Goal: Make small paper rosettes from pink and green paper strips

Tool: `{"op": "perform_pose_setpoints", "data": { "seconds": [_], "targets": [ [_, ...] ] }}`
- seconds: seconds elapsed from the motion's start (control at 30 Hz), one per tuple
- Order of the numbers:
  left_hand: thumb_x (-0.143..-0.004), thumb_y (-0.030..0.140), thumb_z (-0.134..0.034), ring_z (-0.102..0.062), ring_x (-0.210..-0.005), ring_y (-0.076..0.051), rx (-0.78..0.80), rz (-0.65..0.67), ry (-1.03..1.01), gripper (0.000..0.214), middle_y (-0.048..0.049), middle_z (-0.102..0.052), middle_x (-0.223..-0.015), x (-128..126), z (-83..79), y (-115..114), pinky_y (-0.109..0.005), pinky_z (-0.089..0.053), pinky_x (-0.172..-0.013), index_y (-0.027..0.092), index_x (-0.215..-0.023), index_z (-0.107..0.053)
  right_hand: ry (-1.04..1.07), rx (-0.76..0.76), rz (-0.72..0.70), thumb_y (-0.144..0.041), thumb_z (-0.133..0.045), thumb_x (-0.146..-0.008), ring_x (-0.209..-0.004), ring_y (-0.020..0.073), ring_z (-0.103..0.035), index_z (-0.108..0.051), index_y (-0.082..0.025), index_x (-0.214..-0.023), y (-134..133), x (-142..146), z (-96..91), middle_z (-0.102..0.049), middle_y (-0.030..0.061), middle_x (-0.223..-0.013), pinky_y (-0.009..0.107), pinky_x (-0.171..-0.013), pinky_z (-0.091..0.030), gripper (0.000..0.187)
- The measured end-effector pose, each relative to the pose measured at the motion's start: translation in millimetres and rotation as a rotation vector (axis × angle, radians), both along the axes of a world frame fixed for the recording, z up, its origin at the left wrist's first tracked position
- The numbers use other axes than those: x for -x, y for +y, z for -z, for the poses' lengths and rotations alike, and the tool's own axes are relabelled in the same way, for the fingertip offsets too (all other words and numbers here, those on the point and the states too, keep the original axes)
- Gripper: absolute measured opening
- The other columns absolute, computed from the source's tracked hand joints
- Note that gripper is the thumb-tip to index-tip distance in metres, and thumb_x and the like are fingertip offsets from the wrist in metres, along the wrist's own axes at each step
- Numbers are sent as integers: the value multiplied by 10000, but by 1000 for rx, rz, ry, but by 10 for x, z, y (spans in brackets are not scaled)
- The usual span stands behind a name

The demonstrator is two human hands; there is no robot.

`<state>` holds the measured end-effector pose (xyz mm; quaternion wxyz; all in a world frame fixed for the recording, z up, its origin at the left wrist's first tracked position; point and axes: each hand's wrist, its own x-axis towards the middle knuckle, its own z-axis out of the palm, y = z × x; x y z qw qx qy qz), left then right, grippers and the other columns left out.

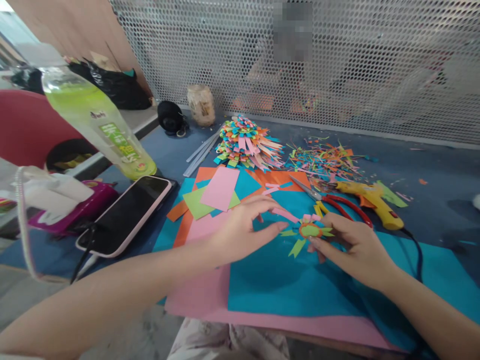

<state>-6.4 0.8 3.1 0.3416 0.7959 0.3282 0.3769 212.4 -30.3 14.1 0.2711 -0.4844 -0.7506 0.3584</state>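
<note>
- The step in hand looks like settling the strips around a small paper rosette (310, 230), which is up off the blue sheet (270, 287), in front of the person and over the counter (446, 200).
- The right hand (356, 250) is closed in a pinch, thumb in front and fingers behind, at the rosette's right edge. A light pinch near the firm centre should steady it without creasing the strips.
- The left hand (245, 227) is loosely spread, thumb and forefinger parted, beside a pink strip (285, 215); whether a fingertip touches that strip, I cannot tell.
- To do this well, the left hand would best guide each strip by its flat sides near the root, since pulling at the tip could curl or tear it.
- Even gaps between strips matter too; turning the rosette a little in the right hand should serve better than reaching across it.
- The rosette's face, a green disc ringed in orange, is turned up towards the wearer. The round centre has no clear long axis; strips radiate, the pink one pointing up and left, a notched green strip (297, 248) down and left.
</note>
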Motion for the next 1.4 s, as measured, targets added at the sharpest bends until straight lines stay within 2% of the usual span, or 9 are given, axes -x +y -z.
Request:
{"op": "perform_pose_setpoints", "data": {
  "seconds": [0.1, 0.23, 0.4, 0.8, 0.93, 1.07, 1.2, 1.3, 1.4],
  "targets": [
    [-848, 242, -515, -590, -903, -136, 96, 20, -22, 168, -29, -655, -984, -4, 32, 15, -240, -481, -700, 217, -944, -650, 41, 116, -1, -287, -551, -818, -497, 105, -583, -484, -200, -754, -1, -4, 13, -610, -6, -652, 217, -439, -516, 127],
    [-842, 242, -522, -596, -868, -132, 134, 33, -53, 156, -26, -658, -919, -7, 72, 18, -271, -484, -771, 201, -908, -657, 88, 138, -31, -269, -557, -824, -489, 102, -583, -486, -197, -753, 0, -2, 17, -611, -10, -644, 214, -429, -517, 123],
    [-846, 271, -519, -598, -826, -132, 173, 34, -66, 176, -40, -657, -912, -13, 82, 17, -273, -496, -740, 186, -913, -657, 141, 189, -50, -286, -539, -845, -467, 103, -583, -512, -186, -783, 13, 0, 16, -624, -3, -648, 225, -422, -513, 122],
    [-852, 272, -519, -594, -850, -126, 146, 38, -40, 177, -32, -668, -912, -9, 60, 13, -262, -481, -743, 192, -917, -664, 160, 237, -51, -313, -545, -844, -450, 99, -568, -525, -186, -821, 19, -3, 11, -632, -7, -638, 222, -435, -485, 130],
    [-848, 309, -531, -590, -842, -118, 120, -19, -32, 181, -13, -671, -897, -10, 29, 6, -238, -469, -697, 227, -929, -670, 191, 261, -12, -325, -555, -837, -439, 100, -565, -527, -183, -824, 36, -14, 17, -631, -8, -640, 227, -427, -478, 145],
    [-840, 306, -545, -592, -799, -116, 99, -47, -150, 164, -21, -665, -836, 6, -4, 5, -238, -474, -677, 189, -848, -659, 163, 202, 50, -323, -560, -829, -443, 101, -569, -515, -186, -816, 73, -8, 18, -630, -9, -637, 229, -441, -477, 145],
    [-832, 258, -561, -593, -757, -121, 7, 108, -333, 123, -26, -662, -758, 49, -21, -11, -284, -485, -732, 175, -793, -643, 157, 144, 151, -350, -580, -805, -411, 101, -562, -486, -195, -775, 111, 3, 49, -628, -13, -607, 228, -422, -474, 184],
    [-893, 292, -447, -579, -695, -120, -15, 173, -397, 322, -27, -635, -652, 61, -19, -19, -305, -481, -743, 171, -648, -616, 198, 129, 209, -361, -606, -785, -401, 98, -560, -492, -194, -766, 133, -2, 75, -632, -15, -595, 219, -407, -476, 203],
    [-922, 321, -364, -584, -738, -120, 73, 46, -348, 379, -37, -634, -714, 35, 7, 2, -289, -475, -744, 164, -679, -609, 272, 58, 133, -330, -610, -787, -454, 111, -587, -579, -201, -826, 137, -11, 58, -657, -1, -660, 227, -409, -506, 138]
  ]
}}
